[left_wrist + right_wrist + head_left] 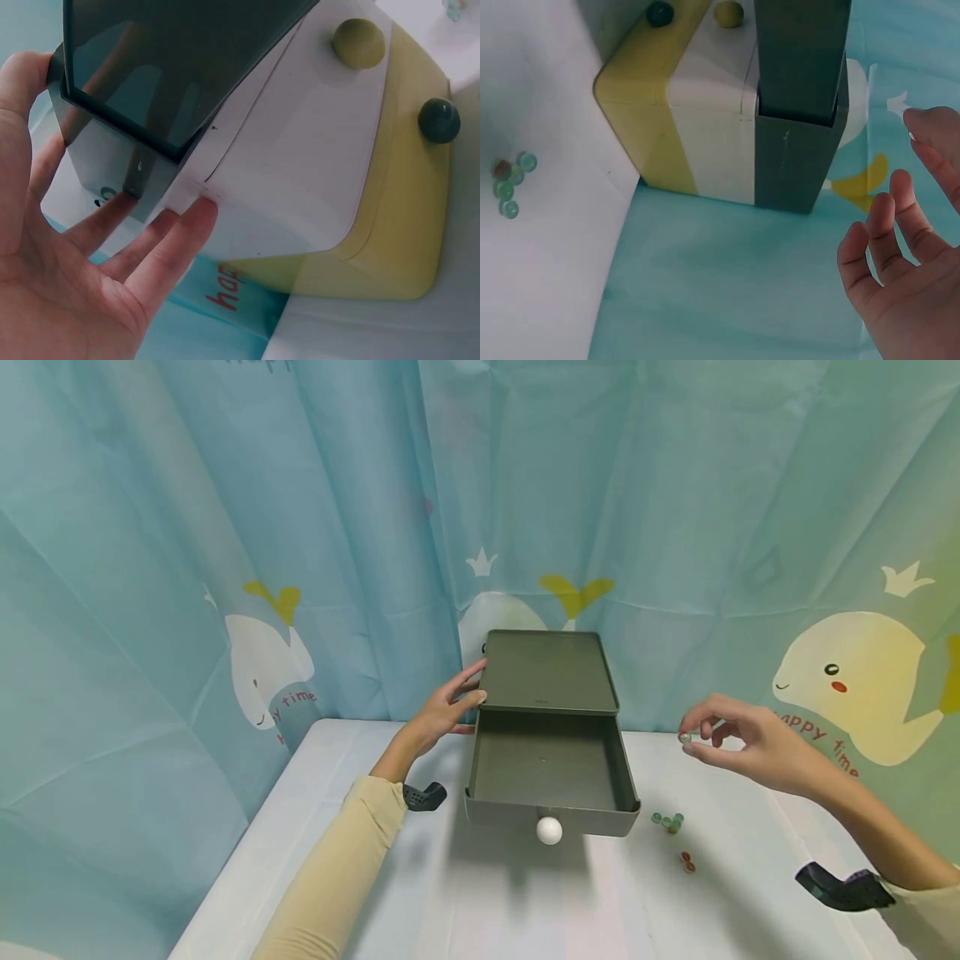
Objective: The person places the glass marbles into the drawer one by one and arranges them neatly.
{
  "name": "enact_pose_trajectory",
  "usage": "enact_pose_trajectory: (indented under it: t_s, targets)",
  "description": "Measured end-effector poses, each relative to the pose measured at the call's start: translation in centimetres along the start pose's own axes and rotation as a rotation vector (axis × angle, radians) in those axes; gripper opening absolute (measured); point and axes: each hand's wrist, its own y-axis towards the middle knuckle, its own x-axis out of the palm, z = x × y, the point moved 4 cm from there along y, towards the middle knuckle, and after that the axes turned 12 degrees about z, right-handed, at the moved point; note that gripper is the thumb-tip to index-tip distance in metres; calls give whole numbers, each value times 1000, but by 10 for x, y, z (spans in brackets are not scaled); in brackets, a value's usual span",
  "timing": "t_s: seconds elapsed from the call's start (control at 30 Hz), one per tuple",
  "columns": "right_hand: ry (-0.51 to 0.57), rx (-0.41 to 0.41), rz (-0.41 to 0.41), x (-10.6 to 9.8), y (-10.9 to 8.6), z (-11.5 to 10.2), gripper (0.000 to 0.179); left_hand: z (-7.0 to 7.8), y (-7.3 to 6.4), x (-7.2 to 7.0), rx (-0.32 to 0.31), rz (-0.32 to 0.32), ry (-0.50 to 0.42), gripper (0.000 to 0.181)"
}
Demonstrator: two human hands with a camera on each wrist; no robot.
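A small drawer cabinet (300, 150) stands on the table with a dark green top tier, a white middle one and a yellow bottom one. Its green top drawer (555, 760) is pulled out and bare inside, with a white round knob (549, 831) in front. My left hand (435, 717) rests against the left side of the top tier, fingers spread and thumb at the upper edge. Right of the cabinet, raised above the table, my right hand (753, 745) pinches a small glass marble (685, 737) between thumb and index finger. The other fingers are loosely bent.
Several green glass marbles (667, 821) lie on the white table (360, 793) right of the drawer. Two reddish-brown marbles (687, 862) lie nearer the front. A blue-green curtain (360, 527) with whale prints hangs close behind the cabinet.
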Motion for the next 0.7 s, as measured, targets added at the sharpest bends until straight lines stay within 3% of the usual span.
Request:
enact_pose_trajectory:
  t_s: [0.33,0.7]
  targets:
    - [3,-28,-16,4,11,-11,42,0,1,0,5,1,2,60]
    - [16,-92,-96,20,35,-27,40,1,-1,0,1,3,8,60]
